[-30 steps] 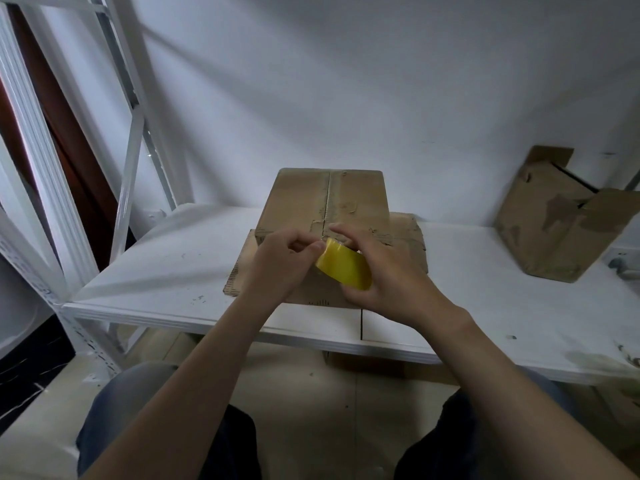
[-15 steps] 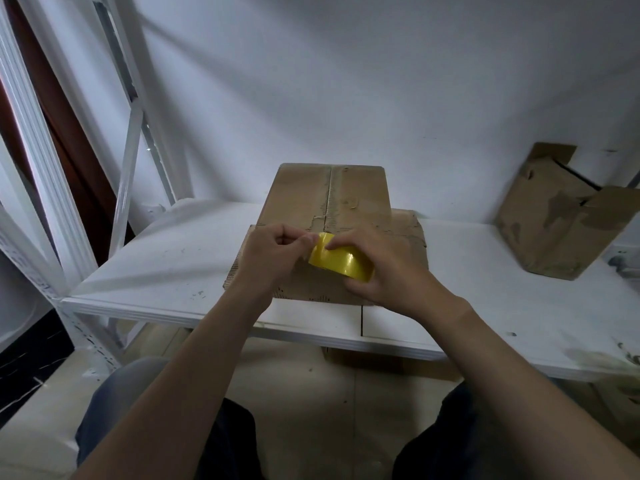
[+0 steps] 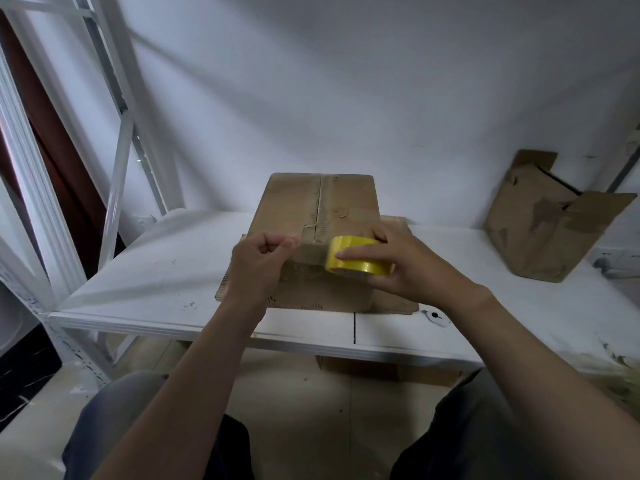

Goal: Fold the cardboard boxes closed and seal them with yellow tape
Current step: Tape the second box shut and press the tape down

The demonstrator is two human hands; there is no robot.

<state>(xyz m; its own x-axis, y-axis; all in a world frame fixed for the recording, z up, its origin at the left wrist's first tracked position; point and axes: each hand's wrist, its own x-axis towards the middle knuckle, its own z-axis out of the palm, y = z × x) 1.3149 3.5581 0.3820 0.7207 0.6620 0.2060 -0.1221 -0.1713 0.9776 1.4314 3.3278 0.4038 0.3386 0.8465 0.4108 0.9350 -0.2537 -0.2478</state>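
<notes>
Tape roll (image 3: 360,259) at the front top edge of the box (image 3: 311,202): your right hand (image 3: 412,271) grips it, your left hand (image 3: 258,268) pinches its loose end (image 3: 310,248).

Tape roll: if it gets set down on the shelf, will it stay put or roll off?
The tape roll is a round ring, so it would probably roll if stood on edge. Laid flat on the shelf, it should stay. It seems light: the right hand holds it in its fingers alone. Its glossy face may be slippery.

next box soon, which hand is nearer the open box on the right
Right. Right hand grips the tape roll, nearer the open box; left hand pinches the tape end, farther left.
</notes>
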